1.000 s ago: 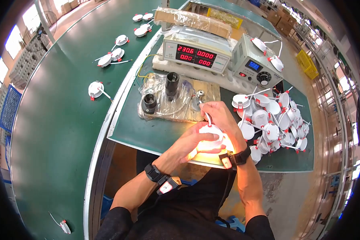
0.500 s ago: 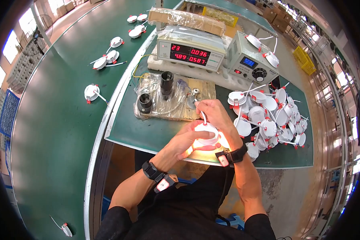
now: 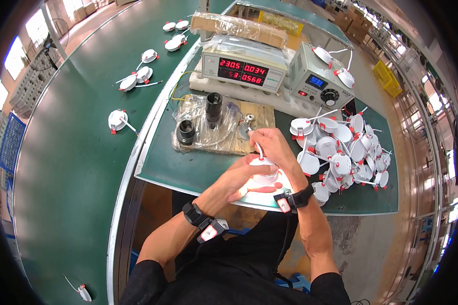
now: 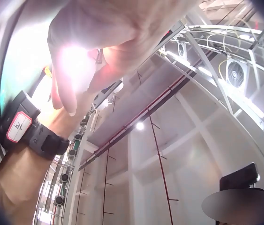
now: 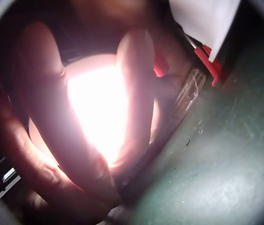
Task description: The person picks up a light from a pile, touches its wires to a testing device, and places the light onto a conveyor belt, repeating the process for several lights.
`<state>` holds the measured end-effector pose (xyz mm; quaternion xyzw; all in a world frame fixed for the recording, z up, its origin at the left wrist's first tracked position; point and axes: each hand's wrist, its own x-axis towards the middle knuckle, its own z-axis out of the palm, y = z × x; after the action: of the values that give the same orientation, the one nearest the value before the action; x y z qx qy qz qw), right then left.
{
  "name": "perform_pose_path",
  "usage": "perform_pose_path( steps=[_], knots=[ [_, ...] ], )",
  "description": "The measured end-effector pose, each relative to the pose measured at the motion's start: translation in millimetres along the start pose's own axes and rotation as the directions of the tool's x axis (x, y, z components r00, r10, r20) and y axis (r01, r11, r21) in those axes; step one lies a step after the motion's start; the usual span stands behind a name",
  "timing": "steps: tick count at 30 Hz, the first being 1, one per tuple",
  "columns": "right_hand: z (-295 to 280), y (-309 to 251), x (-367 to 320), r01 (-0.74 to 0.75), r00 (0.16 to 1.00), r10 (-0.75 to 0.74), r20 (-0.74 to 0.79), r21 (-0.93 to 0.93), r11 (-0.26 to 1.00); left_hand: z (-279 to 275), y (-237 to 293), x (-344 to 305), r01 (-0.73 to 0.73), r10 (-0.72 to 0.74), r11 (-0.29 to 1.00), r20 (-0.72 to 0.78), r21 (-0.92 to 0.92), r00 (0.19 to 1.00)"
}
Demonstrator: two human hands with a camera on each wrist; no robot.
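A round white downlight point(image 3: 264, 172) glows at the near edge of the bench, its bright face turned down and away from the head camera. My left hand point(image 3: 237, 178) grips it by the sides, thumb on the back of its housing. In the right wrist view, fingers cross the glaring face point(image 5: 99, 112). From the housing a short white cable point(image 3: 259, 150) rises to my right hand point(image 3: 275, 148), which pinches it near its end. That end lies close to a metal contact post point(image 3: 249, 119) on a wooden board point(image 3: 263, 114); the fingers hide the wire tips.
Two black sockets point(image 3: 213, 107) stand on the plastic-wrapped left part of the board. Behind are a power meter point(image 3: 243, 69) with red digits and a grey regulator box point(image 3: 320, 84). Many downlights point(image 3: 341, 163) are heaped at right; several others point(image 3: 118, 120) lie along the green belt point(image 3: 76, 178).
The glow has turned from warm yellow to white. The meter's current reading has gone from zero to 0.034. Both hands keep nearly the same hold while the head view shifts slightly.
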<state>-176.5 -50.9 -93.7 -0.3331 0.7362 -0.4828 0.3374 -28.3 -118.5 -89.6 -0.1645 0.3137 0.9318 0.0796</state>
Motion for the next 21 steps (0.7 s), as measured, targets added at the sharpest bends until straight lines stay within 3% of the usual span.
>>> perform_pose_path(
  steps=[21],
  knots=[
    [0.4,1.1,-0.5,0.005,1.000,-0.005,0.008,0.036,0.999,-2.9,-2.1,1.8,-0.006,0.006,1.000,-0.007,-0.021,1.000]
  ],
)
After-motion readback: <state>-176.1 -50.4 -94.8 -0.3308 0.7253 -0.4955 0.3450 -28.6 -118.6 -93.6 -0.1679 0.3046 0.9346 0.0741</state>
